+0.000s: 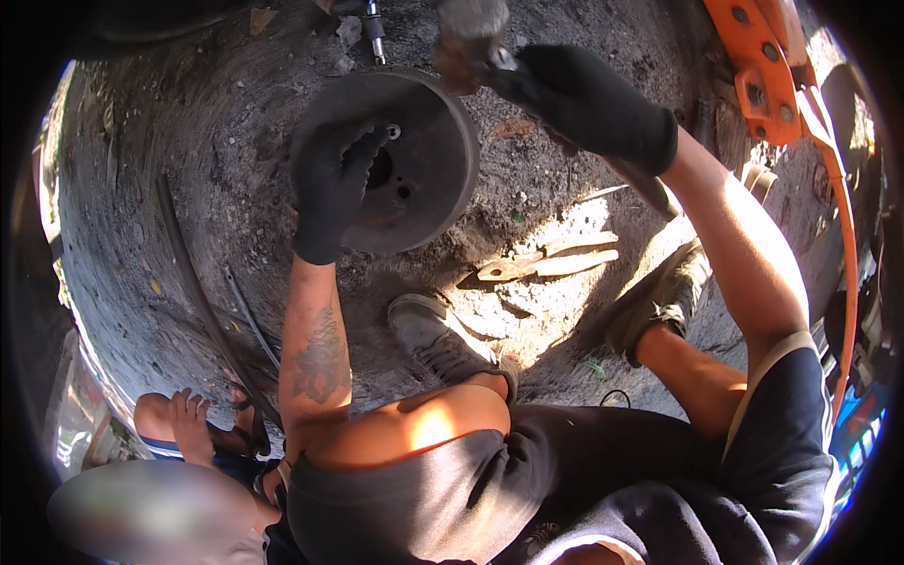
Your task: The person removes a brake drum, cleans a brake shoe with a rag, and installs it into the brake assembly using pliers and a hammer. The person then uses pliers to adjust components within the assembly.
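A dark round brake drum [443, 179] lies flat on the dirt ground, with a centre hole and smaller holes in its face. Over its left part is my left hand [330, 179], in a black glove, fingers closed around a small round metal piece [394, 132] that stands against the drum's face. Most of that piece is hidden by the glove. My right hand [593, 104], gloved too, grips a hammer [473, 33] raised to the right of the drum. Its blurred head is beyond the drum's far right edge, and the handle end shows below my wrist.
Pliers [551, 261] lie on the sunlit ground by my shoe [443, 334]. A socket extension [375, 33] lies beyond the drum. At right stands an orange metal frame [763, 75]. A dark hose [188, 254] curves along the left, and another person's hand [191, 419] shows lower left.
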`<state>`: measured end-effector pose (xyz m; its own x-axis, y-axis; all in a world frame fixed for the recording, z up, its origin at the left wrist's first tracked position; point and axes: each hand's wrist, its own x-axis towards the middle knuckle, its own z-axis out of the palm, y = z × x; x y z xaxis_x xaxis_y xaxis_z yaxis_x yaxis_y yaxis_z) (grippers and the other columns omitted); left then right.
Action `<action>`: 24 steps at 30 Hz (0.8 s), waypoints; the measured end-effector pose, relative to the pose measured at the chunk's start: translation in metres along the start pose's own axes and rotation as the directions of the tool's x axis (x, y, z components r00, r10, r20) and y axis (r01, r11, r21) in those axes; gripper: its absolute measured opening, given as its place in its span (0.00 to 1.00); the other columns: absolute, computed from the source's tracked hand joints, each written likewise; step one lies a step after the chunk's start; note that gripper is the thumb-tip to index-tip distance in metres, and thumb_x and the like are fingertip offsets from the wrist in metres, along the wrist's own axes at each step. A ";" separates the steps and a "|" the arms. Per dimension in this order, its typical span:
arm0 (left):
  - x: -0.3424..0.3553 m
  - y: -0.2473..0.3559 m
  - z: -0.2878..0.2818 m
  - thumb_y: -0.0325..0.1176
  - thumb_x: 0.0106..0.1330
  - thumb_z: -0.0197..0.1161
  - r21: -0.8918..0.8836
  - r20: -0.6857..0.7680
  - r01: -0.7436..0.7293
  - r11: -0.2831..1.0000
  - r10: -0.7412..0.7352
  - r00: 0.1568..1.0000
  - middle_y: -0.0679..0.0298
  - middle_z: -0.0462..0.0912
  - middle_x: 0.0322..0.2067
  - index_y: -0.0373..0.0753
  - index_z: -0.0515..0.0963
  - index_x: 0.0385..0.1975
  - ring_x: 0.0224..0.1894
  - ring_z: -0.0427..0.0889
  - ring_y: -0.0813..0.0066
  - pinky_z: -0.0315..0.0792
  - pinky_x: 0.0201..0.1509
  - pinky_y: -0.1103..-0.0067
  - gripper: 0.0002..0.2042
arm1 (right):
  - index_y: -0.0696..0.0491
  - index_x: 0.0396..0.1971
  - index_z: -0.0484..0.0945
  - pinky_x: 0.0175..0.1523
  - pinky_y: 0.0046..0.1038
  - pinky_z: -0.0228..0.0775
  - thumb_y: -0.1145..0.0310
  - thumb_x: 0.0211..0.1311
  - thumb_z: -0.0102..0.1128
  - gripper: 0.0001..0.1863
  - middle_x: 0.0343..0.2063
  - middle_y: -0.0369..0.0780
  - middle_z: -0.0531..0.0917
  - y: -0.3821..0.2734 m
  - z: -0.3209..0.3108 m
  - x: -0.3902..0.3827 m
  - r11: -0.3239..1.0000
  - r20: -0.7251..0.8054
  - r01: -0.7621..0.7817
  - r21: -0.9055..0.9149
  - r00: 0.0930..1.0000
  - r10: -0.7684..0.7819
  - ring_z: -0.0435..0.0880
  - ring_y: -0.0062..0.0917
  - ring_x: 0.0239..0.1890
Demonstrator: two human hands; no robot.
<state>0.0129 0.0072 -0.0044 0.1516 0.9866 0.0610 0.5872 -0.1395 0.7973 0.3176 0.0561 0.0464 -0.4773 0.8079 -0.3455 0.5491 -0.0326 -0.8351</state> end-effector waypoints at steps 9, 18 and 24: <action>-0.001 -0.008 0.000 0.28 0.62 0.67 0.135 0.051 -0.141 0.981 0.135 0.989 0.57 0.84 0.32 0.35 0.83 0.36 0.31 0.83 0.66 0.75 0.36 0.71 0.06 | 0.60 0.31 0.85 0.38 0.35 0.78 0.48 0.66 0.56 0.26 0.23 0.46 0.85 -0.067 0.027 0.010 0.981 0.022 0.148 0.124 0.988 -0.152 0.87 0.36 0.27; -0.007 -0.034 0.003 0.29 0.62 0.66 0.296 0.024 -0.310 0.904 0.317 0.948 0.58 0.85 0.37 0.38 0.83 0.39 0.39 0.83 0.59 0.76 0.44 0.66 0.08 | 0.58 0.31 0.85 0.38 0.40 0.77 0.54 0.65 0.57 0.20 0.22 0.49 0.83 -0.060 0.042 0.020 0.972 0.042 0.195 -0.133 0.981 -0.191 0.85 0.43 0.27; -0.006 -0.034 0.002 0.29 0.62 0.65 0.273 0.061 -0.237 0.932 0.229 0.971 0.57 0.85 0.36 0.35 0.83 0.39 0.39 0.83 0.60 0.75 0.44 0.66 0.08 | 0.55 0.29 0.86 0.38 0.39 0.78 0.52 0.66 0.55 0.22 0.21 0.49 0.84 -0.063 0.037 0.021 0.943 0.045 0.291 -0.164 0.957 -0.288 0.86 0.42 0.27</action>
<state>-0.0066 0.0054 -0.0335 0.3305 0.9211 0.2056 0.7285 -0.3875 0.5649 0.2473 0.0535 0.0758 -0.6456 0.7558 -0.1097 0.4910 0.3007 -0.8176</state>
